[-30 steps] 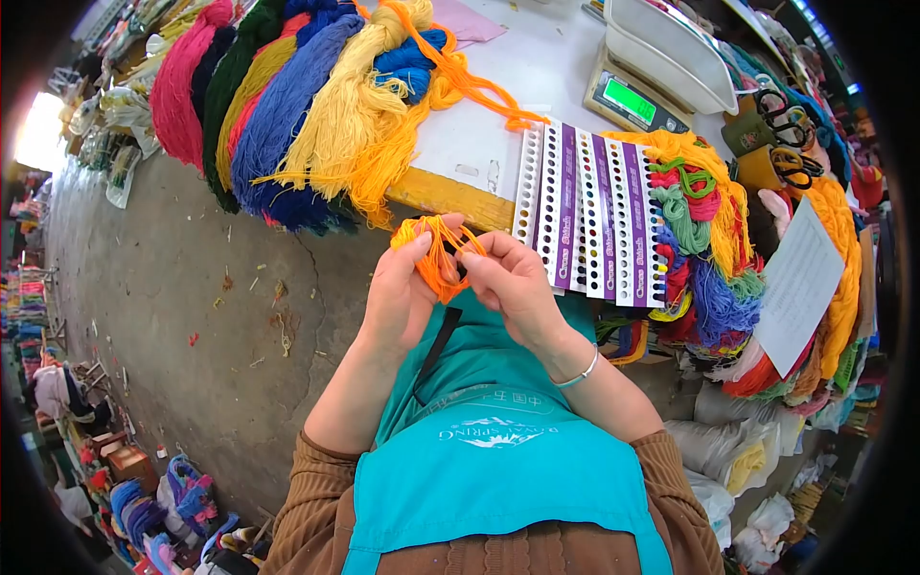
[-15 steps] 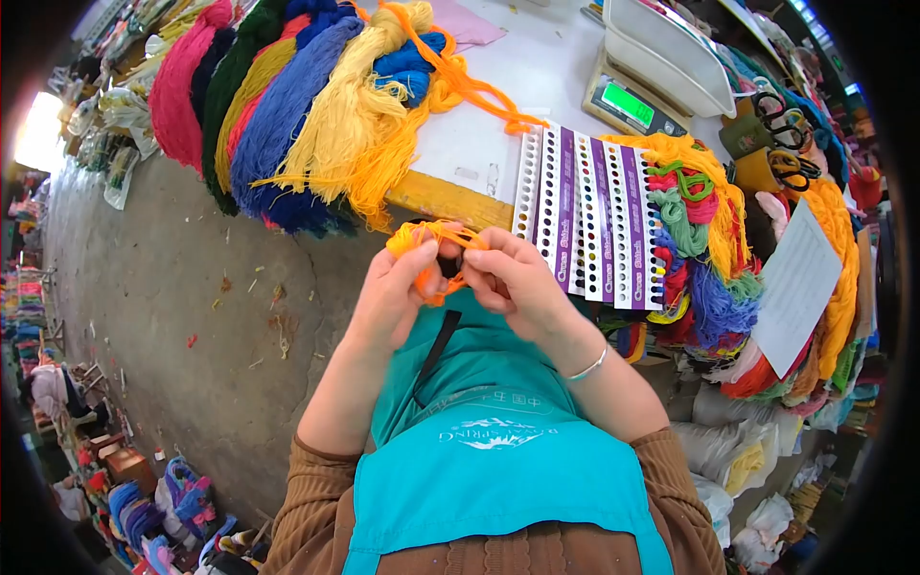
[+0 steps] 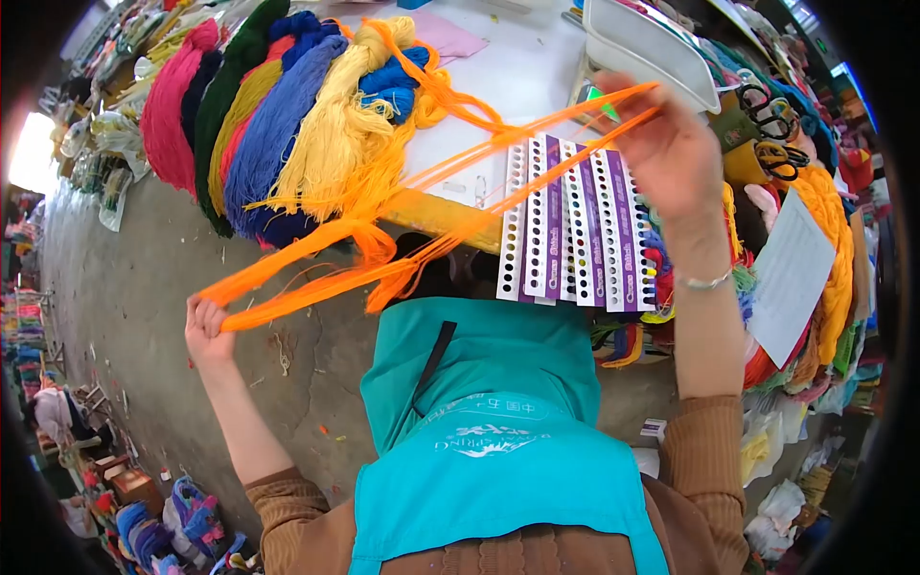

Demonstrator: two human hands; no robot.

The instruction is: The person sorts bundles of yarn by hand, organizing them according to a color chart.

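A skein of orange embroidery thread (image 3: 450, 230) is stretched wide in front of me as a long loop. My left hand (image 3: 209, 329) is closed in a fist round its lower left end, out over the floor. My right hand (image 3: 671, 144), smeared by motion, is raised over the table's right side and holds the other end of the loop at its fingers. Near the middle, the strands bunch into a loose tangle that hangs down. Behind the loop lie the purple and white Cross Stitch thread cards (image 3: 575, 230), partly crossed by the strands.
Hanks of coloured yarn (image 3: 287, 125) hang over the table's left edge (image 3: 441, 218). A white scale tray (image 3: 652, 48) stands at the back, its green display partly hidden by my right hand. Scissors (image 3: 781, 158) sit in holders at right, near a paper sheet (image 3: 791, 278).
My hands were together at the middle with the orange thread bunched up. They have moved far apart, left hand down-left, right hand up-right, and the skein is now pulled out long.
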